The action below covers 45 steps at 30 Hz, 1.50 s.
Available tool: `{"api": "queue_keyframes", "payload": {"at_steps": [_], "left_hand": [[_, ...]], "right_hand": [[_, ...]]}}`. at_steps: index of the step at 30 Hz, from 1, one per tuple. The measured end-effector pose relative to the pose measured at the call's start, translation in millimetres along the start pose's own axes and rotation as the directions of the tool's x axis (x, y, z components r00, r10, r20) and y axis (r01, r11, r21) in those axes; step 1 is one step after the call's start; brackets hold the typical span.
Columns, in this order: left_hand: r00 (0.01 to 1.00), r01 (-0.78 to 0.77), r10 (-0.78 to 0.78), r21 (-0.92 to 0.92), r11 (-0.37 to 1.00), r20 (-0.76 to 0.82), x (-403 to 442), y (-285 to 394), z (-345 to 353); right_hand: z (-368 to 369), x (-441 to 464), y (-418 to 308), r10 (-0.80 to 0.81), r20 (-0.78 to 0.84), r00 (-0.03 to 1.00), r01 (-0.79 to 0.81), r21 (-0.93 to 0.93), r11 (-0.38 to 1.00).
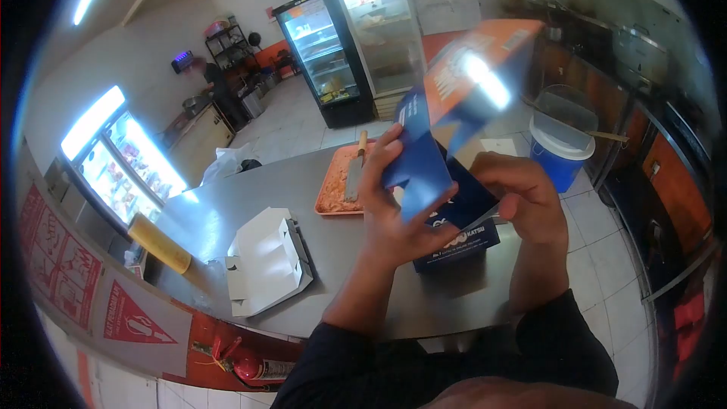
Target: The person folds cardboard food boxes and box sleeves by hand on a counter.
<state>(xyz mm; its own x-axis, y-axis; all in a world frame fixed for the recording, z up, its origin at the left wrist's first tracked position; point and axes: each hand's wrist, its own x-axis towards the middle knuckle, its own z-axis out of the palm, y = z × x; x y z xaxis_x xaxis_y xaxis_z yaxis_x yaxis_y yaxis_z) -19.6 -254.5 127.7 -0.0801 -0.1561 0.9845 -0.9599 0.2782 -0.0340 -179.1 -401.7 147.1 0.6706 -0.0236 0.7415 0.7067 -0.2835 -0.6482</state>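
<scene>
Above the metal table I hold a blue and orange printed cardboard box (432,151), partly folded, with loose flaps and a motion-blurred far end. The fingers of my left hand (388,208) are wrapped round its left side. On the near right, my right hand (522,189) has its fingers curled at a dark blue flap, thumb bent in. Beneath my hands, a dark blue box (462,250) with "KATSU" printed on it rests on the table, partly hidden by the held box. A white cardboard box (265,265) with folded-up edges lies to the left.
On the metal table (318,310) sits an orange tray (333,182) of pinkish food, a wooden-handled blade (354,174) across it. A yellow cylinder (160,244) leans at left. A blue bucket (559,151) stands right; a fire extinguisher (254,366) is below. A person (216,91) stands far back.
</scene>
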Motion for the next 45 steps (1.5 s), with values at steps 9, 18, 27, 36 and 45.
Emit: {"api": "queue_keyframes", "payload": {"at_steps": [9, 18, 27, 36, 45], "left_hand": [[0.999, 0.023, -0.023, -0.009, 1.0, 0.035, 0, -5, 2], [0.991, 0.118, -0.107, 0.127, 0.985, -0.084, -3, -10, 0], [0.966, 0.099, -0.155, 0.259, 0.961, 0.208, -1, -3, -6], [0.859, 0.079, -0.049, -0.037, 0.996, 0.51, 12, 29, -3], [0.845, 0.099, -0.056, -0.052, 0.994, 0.532, 18, 38, -17]], "right_hand": [[13, 17, -1, -0.154, -0.008, 0.988, 0.136, -0.429, 0.893], [24, 18, 13, -0.272, -0.345, 0.898, 0.068, -0.502, 0.862], [27, 23, 8, -0.338, -0.233, 0.912, 0.065, -0.731, 0.68], [1, -3, -12, 0.048, -0.482, 0.875, -0.204, -0.276, 0.939], [-6, -9, -28, 0.041, -0.248, 0.968, -0.181, -0.576, 0.797]]}}
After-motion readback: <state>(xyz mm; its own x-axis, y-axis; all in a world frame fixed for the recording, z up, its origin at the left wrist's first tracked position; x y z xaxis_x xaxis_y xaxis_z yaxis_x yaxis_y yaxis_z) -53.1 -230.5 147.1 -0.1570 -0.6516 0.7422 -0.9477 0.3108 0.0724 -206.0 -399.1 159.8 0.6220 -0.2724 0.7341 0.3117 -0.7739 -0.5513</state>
